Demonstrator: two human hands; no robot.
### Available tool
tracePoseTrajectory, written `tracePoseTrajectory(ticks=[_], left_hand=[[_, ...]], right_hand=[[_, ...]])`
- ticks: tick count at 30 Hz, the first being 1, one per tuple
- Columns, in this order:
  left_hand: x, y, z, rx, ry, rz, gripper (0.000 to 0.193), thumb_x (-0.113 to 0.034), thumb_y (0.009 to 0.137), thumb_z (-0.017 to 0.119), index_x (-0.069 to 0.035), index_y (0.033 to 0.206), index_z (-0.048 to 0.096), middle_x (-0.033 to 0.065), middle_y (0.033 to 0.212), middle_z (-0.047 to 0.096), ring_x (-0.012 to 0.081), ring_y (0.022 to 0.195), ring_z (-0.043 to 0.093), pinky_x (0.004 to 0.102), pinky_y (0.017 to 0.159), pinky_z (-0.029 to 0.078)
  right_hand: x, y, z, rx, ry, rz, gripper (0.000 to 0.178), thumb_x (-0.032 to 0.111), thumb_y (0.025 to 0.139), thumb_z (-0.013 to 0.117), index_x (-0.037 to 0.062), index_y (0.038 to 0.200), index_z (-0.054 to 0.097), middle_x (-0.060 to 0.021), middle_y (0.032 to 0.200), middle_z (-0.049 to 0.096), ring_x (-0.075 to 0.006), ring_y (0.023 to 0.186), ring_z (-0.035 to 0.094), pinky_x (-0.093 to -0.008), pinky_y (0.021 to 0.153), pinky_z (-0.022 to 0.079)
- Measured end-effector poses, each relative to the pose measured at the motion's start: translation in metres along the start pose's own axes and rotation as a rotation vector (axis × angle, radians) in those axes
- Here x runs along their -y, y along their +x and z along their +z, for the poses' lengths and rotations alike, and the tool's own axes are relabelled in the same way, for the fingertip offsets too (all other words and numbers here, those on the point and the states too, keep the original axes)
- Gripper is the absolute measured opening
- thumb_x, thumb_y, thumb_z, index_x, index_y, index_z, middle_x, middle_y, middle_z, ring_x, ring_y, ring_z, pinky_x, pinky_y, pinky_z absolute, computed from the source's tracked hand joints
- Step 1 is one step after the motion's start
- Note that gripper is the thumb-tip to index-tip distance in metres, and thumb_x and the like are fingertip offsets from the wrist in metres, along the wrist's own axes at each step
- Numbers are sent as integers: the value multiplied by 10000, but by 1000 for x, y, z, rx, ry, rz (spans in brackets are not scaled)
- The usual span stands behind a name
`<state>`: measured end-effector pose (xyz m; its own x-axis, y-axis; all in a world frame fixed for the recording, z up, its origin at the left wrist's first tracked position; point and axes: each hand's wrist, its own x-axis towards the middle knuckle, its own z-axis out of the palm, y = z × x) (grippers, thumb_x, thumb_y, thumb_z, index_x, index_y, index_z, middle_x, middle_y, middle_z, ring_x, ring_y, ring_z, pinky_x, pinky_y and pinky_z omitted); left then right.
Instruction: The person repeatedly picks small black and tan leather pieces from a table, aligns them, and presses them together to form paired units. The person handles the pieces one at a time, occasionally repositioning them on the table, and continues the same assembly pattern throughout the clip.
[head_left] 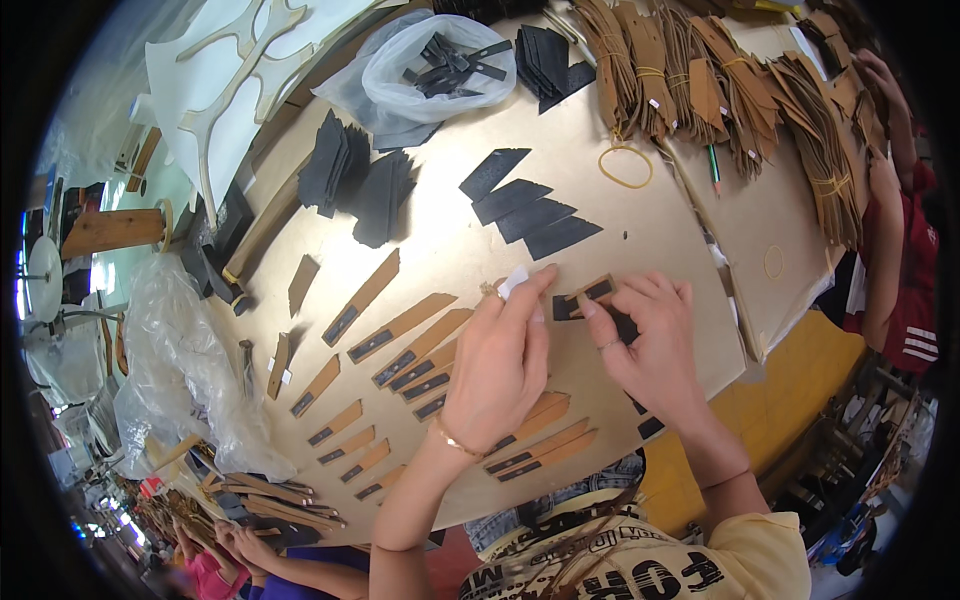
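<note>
My left hand (500, 365) is over the middle of the table, fingers bent together, with a small white scrap (513, 281) between them. Beside it, my right hand (655, 335) pinches a short brown leather strip (592, 292) with a black patch on it. Part of that strip is hidden behind my thumb. Under my right fingers lies a dark piece (566, 307), partly covered. To the left of my hands, several tan leather strips with black end patches (362, 300) lie in rows. Beyond my hands rest loose black pieces (530, 215).
A plastic bag of black strips (440, 75) stands at the back, near stacks of black pieces (335, 165). Bundled brown leather strips (690, 75) line the back right, with a yellow rubber band (625, 167) and green pencil (714, 170). A hammer (235, 285) lies left. Co-workers' arms (880, 230) show at the sides.
</note>
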<state>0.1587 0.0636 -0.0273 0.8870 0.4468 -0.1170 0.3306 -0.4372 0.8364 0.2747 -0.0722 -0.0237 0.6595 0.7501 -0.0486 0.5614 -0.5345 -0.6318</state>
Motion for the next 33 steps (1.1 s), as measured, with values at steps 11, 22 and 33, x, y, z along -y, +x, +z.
tracePoseTrajectory(ticks=[11,22,33], left_hand=[[-10,-4,-14,14,-210,-219,805,98,916,544,-112,1563,114,150,934,647,183,756,699,273,598,558],[-6,34,-23,243,-117,-362,721,14,751,804,-15,1345,396,98,674,676,150,638,704,253,593,552],[-8,38,-7,157,141,-189,727,-11,702,837,-25,1275,390,111,651,647,266,675,705,344,627,549]], right_hand=[[1,-12,8,-93,16,-22,117,155,862,689,43,888,672,-62,861,664,-254,806,582,-379,764,387],[-1,-14,9,-100,13,-15,116,144,862,686,37,903,675,-72,865,662,-254,796,583,-378,757,397],[2,-23,14,-57,-163,-173,313,299,871,701,106,1116,724,-36,980,592,-227,908,551,-382,812,387]])
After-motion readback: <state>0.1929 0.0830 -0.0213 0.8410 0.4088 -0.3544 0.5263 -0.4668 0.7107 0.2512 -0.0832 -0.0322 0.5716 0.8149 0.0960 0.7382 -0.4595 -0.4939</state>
